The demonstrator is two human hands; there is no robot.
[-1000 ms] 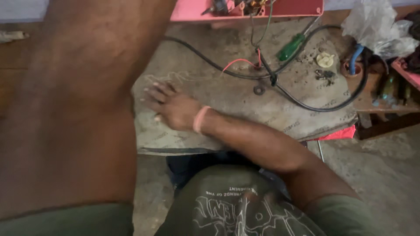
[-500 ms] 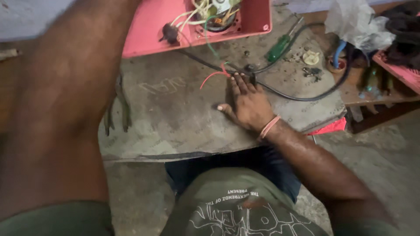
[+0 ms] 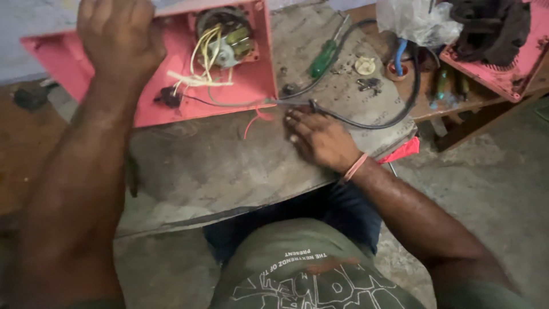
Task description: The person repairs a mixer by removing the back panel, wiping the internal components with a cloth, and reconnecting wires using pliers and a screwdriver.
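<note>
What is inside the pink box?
Inside the pink box sit a small motor and yellow wires. The left hand covers its top corner.

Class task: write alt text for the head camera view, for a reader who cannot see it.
A person's left hand grips a pink housing with exposed wiring, while the right hand rests on a worn worktop beside a black cable. A green screwdriver lies behind.
</note>
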